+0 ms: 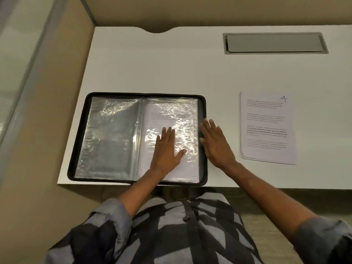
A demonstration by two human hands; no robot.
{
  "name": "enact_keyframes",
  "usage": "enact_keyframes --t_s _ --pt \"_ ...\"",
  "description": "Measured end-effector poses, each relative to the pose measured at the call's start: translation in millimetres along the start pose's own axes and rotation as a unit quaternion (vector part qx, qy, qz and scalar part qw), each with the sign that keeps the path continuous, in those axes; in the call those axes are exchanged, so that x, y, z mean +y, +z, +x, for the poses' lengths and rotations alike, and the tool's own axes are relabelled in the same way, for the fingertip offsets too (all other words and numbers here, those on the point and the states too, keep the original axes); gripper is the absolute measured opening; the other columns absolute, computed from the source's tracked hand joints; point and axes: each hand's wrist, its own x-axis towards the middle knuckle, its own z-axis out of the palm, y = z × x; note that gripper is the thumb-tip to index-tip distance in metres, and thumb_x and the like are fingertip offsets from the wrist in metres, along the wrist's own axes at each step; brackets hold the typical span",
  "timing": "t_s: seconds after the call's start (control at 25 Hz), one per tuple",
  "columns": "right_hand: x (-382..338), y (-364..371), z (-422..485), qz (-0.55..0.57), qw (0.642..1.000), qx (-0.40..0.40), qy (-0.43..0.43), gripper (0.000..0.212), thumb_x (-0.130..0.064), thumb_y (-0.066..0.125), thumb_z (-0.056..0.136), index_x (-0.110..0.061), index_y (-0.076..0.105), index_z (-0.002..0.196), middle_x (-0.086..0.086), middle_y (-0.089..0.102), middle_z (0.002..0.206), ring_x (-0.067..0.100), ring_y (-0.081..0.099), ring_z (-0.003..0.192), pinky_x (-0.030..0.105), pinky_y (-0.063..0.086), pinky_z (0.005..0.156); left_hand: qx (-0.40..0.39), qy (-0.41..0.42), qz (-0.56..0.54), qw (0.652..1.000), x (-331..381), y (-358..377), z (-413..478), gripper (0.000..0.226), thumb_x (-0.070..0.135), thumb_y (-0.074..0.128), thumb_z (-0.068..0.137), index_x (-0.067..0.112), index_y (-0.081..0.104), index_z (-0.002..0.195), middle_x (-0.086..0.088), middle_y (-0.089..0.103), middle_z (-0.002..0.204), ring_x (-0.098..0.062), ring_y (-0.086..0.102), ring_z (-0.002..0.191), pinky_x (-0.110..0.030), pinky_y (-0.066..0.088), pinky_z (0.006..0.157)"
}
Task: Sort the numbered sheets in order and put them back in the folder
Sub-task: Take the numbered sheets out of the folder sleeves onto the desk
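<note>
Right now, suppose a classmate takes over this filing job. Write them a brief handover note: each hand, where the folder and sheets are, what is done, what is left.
Left hand: flat, pressing the right sleeve of the open zip folder.
Right hand: open, fingertips at the folder's right edge, holding nothing.
A stack of sheets lies on the desk to the right, top one marked 4.
Done: a printed sheet sits in the right sleeve; its number is unreadable.
Left: sleeve the stack in order, then close the folder.
</note>
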Motion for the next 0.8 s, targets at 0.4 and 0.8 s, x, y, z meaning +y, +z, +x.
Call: enact_keyframes --t_s 0.4,0.8 --pt "-87.9 33.0 -27.1 -0.067 0.993 -0.042 0.091 0.067 -0.048 0.032 0.109 -0.016 0.010 0.164 0.003 -0.007 0.171 0.022 -0.010 0.157 0.042 0.002 0.128 -0.105 0.110 0.140 0.978 -64.0 -1.0 -26.1 0.105 0.071 0.047 0.094 0.011 -0.006 0.163 -0.010 -0.022 0.168 -0.027 -0.027 0.153 -0.052 -0.010 0.126" --pt "-105.3 25.5 -15.6 0.062 0.990 0.006 0.127 0.061 -0.046 0.025 0.109 -0.020 0.011 0.164 -0.002 0.004 0.171 0.015 -0.001 0.158 0.048 0.014 0.128 0.000 0.118 -0.074 0.990 -77.5 -46.0 -43.8 0.054 0.032 0.025 0.113 0.026 0.010 0.164 0.006 0.003 0.171 -0.008 -0.005 0.157 -0.041 0.005 0.129"
